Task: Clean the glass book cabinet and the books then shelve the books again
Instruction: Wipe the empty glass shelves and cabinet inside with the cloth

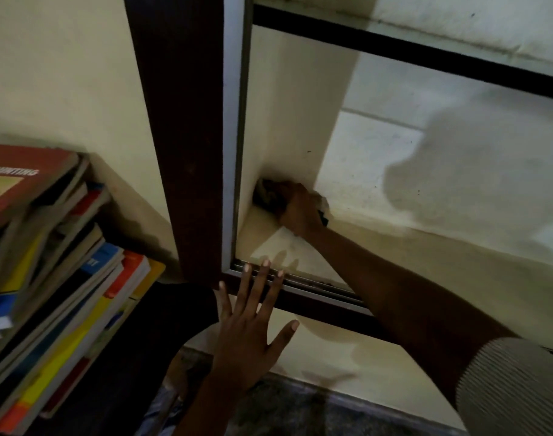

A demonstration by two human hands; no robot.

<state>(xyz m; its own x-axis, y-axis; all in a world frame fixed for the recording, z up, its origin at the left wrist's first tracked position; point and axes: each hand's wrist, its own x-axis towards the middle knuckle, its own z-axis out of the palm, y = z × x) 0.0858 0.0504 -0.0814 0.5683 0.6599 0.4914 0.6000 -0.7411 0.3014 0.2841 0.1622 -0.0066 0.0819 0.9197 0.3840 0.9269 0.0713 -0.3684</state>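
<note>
The book cabinet [187, 136] has a dark wooden frame and stands with its inside bare. My right hand [298, 209] reaches deep into the lower compartment and grips a dark cloth [267, 193], pressed into the back left corner where the side wall meets the shelf floor. My left hand [250, 325] rests with straight, spread fingers on the cabinet's bottom frame and metal sliding track [316, 289]. A leaning pile of several books [58, 278] lies outside the cabinet at the left; the top one is red-brown.
A dark-edged glass shelf [394, 48] crosses the cabinet above my right arm. The cabinet's back wall [426, 152] is pale with dirty marks and a shadow. Speckled floor [316, 410] shows below the cabinet.
</note>
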